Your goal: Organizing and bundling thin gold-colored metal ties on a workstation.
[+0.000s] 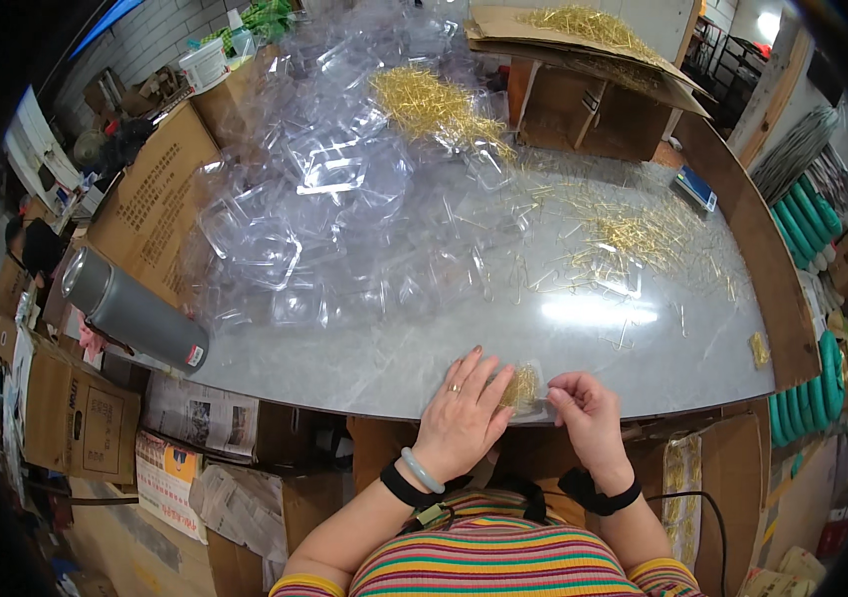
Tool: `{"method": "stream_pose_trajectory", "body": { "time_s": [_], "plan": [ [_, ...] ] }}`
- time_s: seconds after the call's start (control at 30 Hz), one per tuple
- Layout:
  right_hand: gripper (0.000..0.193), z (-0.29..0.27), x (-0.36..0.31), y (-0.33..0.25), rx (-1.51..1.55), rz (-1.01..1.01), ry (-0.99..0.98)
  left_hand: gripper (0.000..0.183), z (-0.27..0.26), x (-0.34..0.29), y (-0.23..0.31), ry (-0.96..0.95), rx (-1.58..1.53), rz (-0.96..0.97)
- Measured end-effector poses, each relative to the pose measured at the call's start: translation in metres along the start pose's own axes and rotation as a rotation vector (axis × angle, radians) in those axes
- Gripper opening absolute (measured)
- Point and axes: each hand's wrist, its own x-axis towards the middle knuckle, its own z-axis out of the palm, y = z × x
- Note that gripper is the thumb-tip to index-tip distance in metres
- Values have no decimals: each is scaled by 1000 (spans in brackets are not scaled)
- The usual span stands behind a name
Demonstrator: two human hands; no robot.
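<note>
A small clear plastic case (521,386) filled with gold-coloured metal hooks lies at the table's front edge, between my two hands. My left hand (459,423) rests flat with its fingers stretched out, their side touching the case's left side. At the opposite side, my right hand (588,418) has thumb and forefinger pinched together on the case's right edge. A heap of empty clear plastic cases (334,189) covers the left and back of the table. Loose gold hooks (633,234) are scattered over the right side, with another pile of hooks (434,104) on top of the plastic heap.
The grey table (364,368) has cardboard walls left and right. A grey thermos (135,313) leans at the left edge. Behind stands an open cardboard box (593,109) with more hooks on top. A small blue box (694,189) and a hook bundle (760,350) lie at the right.
</note>
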Motion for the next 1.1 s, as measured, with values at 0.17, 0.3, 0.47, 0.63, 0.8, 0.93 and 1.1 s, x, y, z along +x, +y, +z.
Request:
{"method": "stream_pose_trajectory", "body": {
  "time_s": [0.17, 0.3, 0.47, 0.63, 0.8, 0.93, 1.1],
  "plan": [
    [13, 16, -6, -8, -534, -514, 29, 52, 1, 0, -2, -9, -3, -4],
    [14, 10, -3, -9, -441, -378, 60, 52, -1, -1, -2, -18, -2, -7],
    [24, 18, 13, -14, -703, -707, 81, 52, 0, 0, -1, -8, 10, -6],
    [25, 25, -7, 6, -618, -628, 55, 51, 4, -1, -1, 14, 10, -13],
    [25, 26, 0, 2, -456, -580, 102, 46, 2, -3, -4, 16, 24, 7],
    [25, 20, 22, 2, -535, -650, 61, 40, 2, -2, -4, 14, 27, 13],
    [18, 19, 31, -7, -602, -634, 20, 42, 2, -1, -3, 8, 28, 6]
  ]
}}
